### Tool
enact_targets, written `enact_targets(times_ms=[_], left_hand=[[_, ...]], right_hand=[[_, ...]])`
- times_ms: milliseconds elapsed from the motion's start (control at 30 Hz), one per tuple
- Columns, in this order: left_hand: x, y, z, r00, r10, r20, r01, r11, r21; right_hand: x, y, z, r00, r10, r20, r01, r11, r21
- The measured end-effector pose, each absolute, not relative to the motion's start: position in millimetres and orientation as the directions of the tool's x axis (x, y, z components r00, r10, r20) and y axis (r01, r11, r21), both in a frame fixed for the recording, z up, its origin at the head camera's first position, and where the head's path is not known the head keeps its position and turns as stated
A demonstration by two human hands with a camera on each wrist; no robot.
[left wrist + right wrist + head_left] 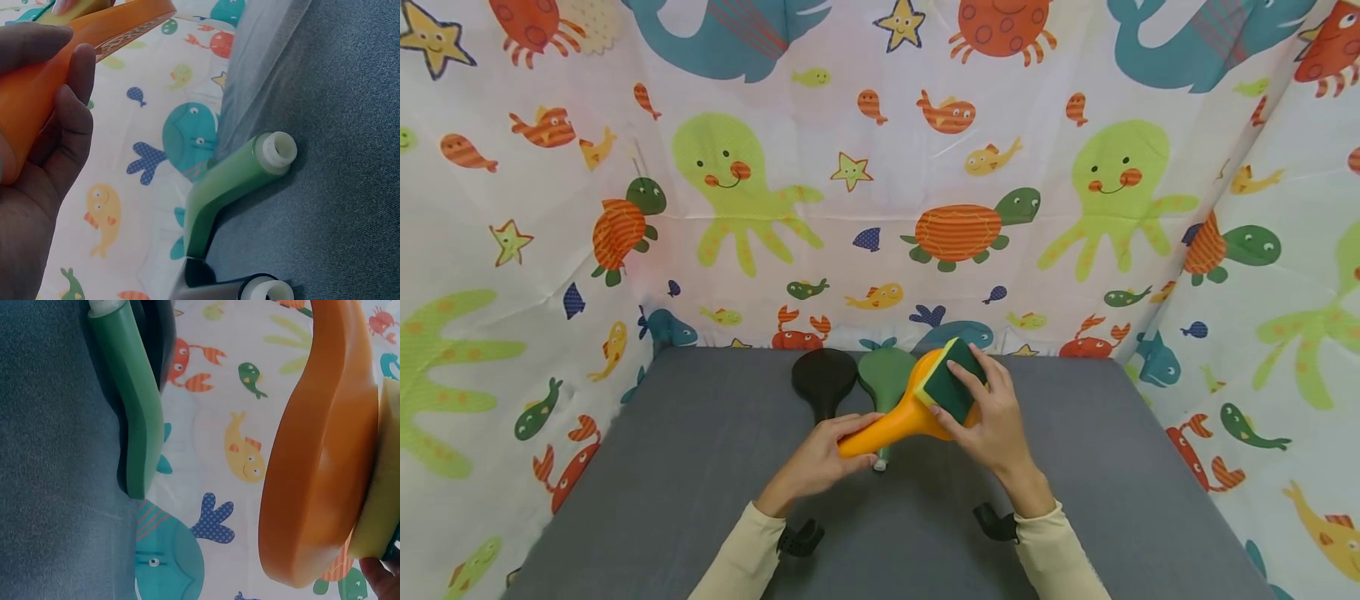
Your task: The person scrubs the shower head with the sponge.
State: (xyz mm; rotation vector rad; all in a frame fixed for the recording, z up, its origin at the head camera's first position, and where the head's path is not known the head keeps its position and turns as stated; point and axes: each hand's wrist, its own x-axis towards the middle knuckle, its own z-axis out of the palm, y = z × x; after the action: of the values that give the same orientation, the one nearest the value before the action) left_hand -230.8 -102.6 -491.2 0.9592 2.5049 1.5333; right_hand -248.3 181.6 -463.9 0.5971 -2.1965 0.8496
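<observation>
My left hand (817,460) grips the handle of an orange shower head (887,427), raised above the table. In the left wrist view its nozzle face, partly visible, points away from the sponge. My right hand (997,417) holds a yellow sponge with a dark green scouring side (957,385), its yellow side against the smooth back of the orange head. Behind and below, a green shower head (886,372) lies on the table, its white connector (279,150) toward me. Left of it lies a black shower head (824,379), its handle partly hidden by my left hand.
The grey table (700,467) runs back to a white curtain (820,292) printed with sea animals, which also hangs along both sides. A black strap mount sits on each wrist.
</observation>
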Motion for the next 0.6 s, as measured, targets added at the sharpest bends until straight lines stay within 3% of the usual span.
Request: enact_targets(times_ms=[367,600], left_hand=[[-227.7,-96.8,-490.9,-0.786,0.546,0.291,0.514,0.314,0.798],[-225.8,-97.8,-490.2,-0.791,0.529,0.306,0.524,0.329,0.785]], right_hand=[[-254.7,197.0,-465.5,-0.657,-0.071,0.751,-0.568,0.702,-0.430],[-249.0,189.0,-463.3,-0.661,-0.143,0.736,-0.598,0.693,-0.403]])
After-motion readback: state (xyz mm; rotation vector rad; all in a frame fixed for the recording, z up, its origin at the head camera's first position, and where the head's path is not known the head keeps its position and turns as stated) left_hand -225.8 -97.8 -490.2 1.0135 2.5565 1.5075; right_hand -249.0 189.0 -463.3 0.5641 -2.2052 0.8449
